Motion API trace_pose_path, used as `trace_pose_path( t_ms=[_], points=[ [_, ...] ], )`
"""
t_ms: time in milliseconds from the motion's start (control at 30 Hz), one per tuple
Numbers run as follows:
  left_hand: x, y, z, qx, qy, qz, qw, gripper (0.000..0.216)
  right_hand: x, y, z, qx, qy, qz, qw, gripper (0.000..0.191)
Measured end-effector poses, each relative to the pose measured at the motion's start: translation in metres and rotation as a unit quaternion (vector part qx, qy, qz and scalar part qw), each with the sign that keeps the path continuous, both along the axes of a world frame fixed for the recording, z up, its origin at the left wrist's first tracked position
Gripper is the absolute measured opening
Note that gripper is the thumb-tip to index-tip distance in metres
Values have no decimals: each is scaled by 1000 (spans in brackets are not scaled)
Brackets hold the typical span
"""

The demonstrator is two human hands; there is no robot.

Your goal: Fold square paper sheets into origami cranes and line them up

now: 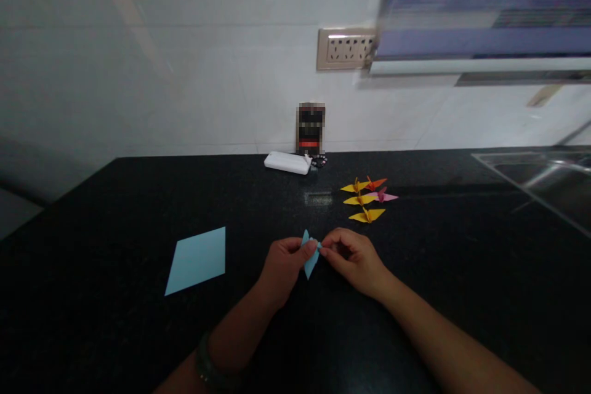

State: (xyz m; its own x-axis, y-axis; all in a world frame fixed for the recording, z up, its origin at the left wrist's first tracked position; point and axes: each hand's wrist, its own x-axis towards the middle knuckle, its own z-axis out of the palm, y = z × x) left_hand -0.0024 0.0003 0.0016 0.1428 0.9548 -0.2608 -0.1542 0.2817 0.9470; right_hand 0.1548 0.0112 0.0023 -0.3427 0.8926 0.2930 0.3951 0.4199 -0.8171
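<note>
A small folded light-blue paper piece (310, 261) is held just above the black countertop (92, 228), pinched between both hands. My left hand (284, 265) grips its left side with thumb and fingers closed. My right hand (353, 258) pinches its upper right tip. A flat light-blue paper sheet (197, 260) lies on the counter to the left of my left hand. Several finished paper cranes (367, 200), yellow, orange and pink, sit in a cluster just beyond my right hand.
A white box-shaped device (288, 162) and a small dark upright object (311, 129) stand at the back by the wall. A wall socket (345, 49) is above them. A steel sink (545, 178) is set in the counter at the right.
</note>
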Motion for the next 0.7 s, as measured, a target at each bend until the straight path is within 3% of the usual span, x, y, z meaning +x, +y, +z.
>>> trace_pose_path(
  t_ms=[133, 700],
  points=[
    [0, 0, 0, 12, 10, -6, 1000, 26, -1, -1, 1, 15, -14, 2, 1000, 11],
    [3, -2, -1, -16, 16, -2, 1000, 27, -1, -4, 1, -41, 3, 12, 999, 13]
  ],
)
